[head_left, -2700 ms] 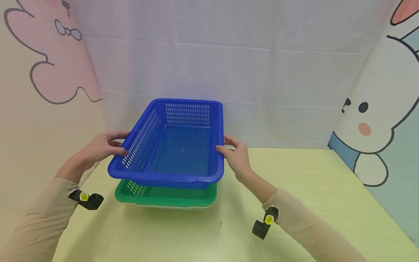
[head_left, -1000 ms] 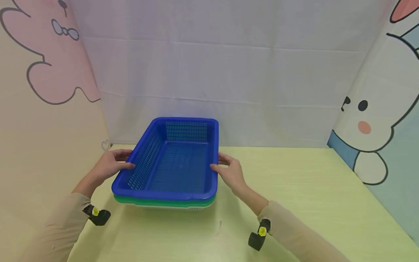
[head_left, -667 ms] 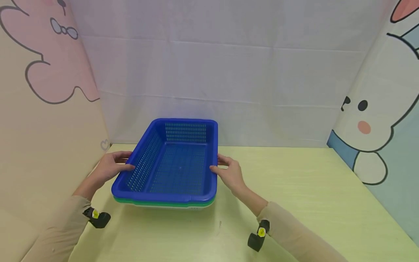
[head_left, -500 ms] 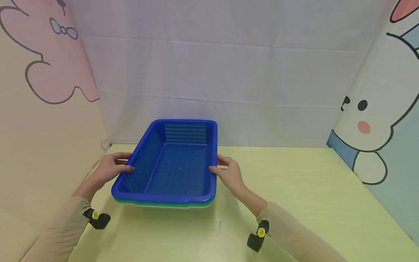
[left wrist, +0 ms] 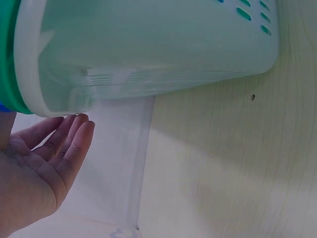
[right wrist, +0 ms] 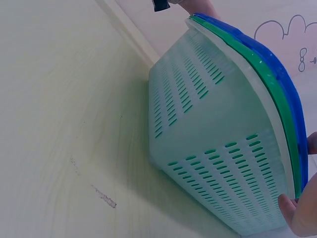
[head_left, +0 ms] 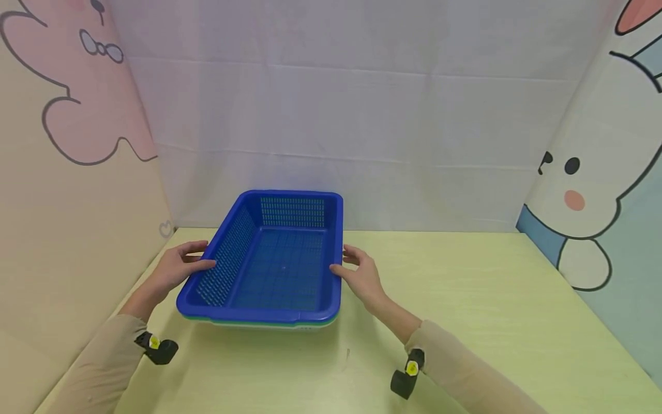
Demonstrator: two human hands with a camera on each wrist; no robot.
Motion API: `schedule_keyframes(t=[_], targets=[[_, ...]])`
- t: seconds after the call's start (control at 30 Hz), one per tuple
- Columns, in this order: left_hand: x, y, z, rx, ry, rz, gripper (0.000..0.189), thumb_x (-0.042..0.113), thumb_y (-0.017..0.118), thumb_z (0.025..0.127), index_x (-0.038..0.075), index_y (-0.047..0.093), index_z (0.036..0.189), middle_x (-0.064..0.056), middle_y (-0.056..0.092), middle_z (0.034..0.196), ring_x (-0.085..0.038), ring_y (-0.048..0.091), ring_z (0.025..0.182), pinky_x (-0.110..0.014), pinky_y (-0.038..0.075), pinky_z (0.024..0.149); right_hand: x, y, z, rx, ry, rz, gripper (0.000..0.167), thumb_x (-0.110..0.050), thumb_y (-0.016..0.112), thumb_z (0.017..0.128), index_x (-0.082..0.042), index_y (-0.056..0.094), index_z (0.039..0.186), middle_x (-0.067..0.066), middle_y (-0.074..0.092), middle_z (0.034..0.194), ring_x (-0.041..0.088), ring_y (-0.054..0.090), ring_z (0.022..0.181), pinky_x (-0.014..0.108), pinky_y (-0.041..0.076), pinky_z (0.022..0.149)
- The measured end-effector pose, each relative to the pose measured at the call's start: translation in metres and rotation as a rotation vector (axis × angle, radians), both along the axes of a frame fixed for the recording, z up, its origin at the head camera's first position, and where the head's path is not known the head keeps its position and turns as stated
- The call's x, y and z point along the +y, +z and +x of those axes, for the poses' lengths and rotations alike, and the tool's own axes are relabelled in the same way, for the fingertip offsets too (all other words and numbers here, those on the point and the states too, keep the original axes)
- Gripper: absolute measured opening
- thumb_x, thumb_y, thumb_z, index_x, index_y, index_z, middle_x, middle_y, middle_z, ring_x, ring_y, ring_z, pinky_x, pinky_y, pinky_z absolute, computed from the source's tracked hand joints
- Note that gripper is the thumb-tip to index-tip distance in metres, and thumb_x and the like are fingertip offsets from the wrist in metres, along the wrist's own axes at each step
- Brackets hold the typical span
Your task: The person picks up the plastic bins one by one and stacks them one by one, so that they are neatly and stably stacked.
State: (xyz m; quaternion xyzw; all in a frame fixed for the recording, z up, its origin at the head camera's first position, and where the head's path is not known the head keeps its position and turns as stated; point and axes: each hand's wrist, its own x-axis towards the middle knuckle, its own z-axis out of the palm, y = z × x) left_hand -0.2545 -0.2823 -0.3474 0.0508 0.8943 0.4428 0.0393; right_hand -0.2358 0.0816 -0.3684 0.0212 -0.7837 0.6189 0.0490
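Observation:
A blue plastic basket (head_left: 284,270) sits nested in a green basket (right wrist: 277,94), which sits inside a whitish basket (right wrist: 218,134). The three rims lie close together. At the left side, my left hand (head_left: 173,267) has its thumb over the blue rim. Its other fingers (left wrist: 74,148) look fairly straight and reach just beneath the whitish rim in the left wrist view. My right hand (head_left: 364,279) pinches the right edge, thumb on the blue rim and fingers outside. The right wrist view shows a fingertip (right wrist: 287,206) under the stacked rims.
The stack stands on a pale yellow-green table (head_left: 445,299), left of its middle. A white cloth wall (head_left: 362,115) rises behind. Side walls bear a pink cartoon figure (head_left: 103,103) and a white cartoon rabbit (head_left: 595,172).
From above the green basket, the blue basket has come down into it, both hands lowering with it. Lately it has settled slightly deeper, and the green rim shows less.

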Motion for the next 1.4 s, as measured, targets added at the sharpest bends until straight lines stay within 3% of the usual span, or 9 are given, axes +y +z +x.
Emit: schedule_keyframes(t=[0.37, 1.07, 1.4], targets=[[0.003, -0.005, -0.001, 0.012, -0.016, 0.061, 0.069, 0.026, 0.06, 0.088, -0.004, 0.027, 0.14, -0.031, 0.035, 0.135, -0.045, 0.05, 0.109, -0.046, 0.051, 0.076, -0.004, -0.006, 0.001, -0.003, 0.104, -0.177, 0.062, -0.002, 0.063, 0.079, 0.005, 0.037, 0.134, 0.028, 0.045, 0.127, 0.04, 0.05, 0.112, 0.038, 0.049, 0.085], [0.009, -0.006, -0.003, 0.026, 0.008, 0.05, 0.062, 0.016, 0.058, 0.088, -0.005, 0.03, 0.138, -0.031, 0.036, 0.133, -0.045, 0.05, 0.107, -0.044, 0.052, 0.074, 0.003, -0.01, -0.002, 0.043, 0.15, -0.133, 0.058, -0.002, 0.06, 0.081, 0.004, 0.038, 0.134, 0.027, 0.044, 0.128, 0.04, 0.051, 0.11, 0.039, 0.047, 0.087], [0.019, -0.005, -0.002, 0.032, 0.011, 0.033, 0.061, 0.014, 0.058, 0.088, -0.007, 0.03, 0.137, -0.03, 0.036, 0.133, -0.044, 0.05, 0.107, -0.044, 0.052, 0.077, 0.011, -0.004, -0.001, 0.013, 0.16, -0.141, 0.059, 0.003, 0.059, 0.08, 0.008, 0.036, 0.134, 0.029, 0.043, 0.127, 0.042, 0.05, 0.111, 0.041, 0.047, 0.087]])
